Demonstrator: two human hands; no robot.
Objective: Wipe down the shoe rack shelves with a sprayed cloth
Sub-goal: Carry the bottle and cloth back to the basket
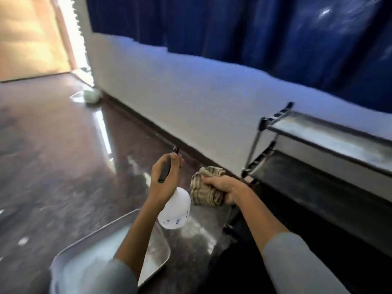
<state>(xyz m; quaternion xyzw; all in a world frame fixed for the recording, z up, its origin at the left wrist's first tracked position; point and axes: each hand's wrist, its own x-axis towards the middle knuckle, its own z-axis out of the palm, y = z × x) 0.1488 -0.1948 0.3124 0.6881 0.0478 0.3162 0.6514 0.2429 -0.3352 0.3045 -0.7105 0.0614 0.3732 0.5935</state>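
White spray bottle (175,211) gripped in left hand (165,177) — right hand (222,187) clutches bunched cloth (204,187).

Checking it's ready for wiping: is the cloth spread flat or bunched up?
Bunched up: the striped cloth sits crumpled in the right hand.

dark glossy floor (53,166) with metal tray (152,264), shoe rack (318,166), pale bundle (91,96) by the wall
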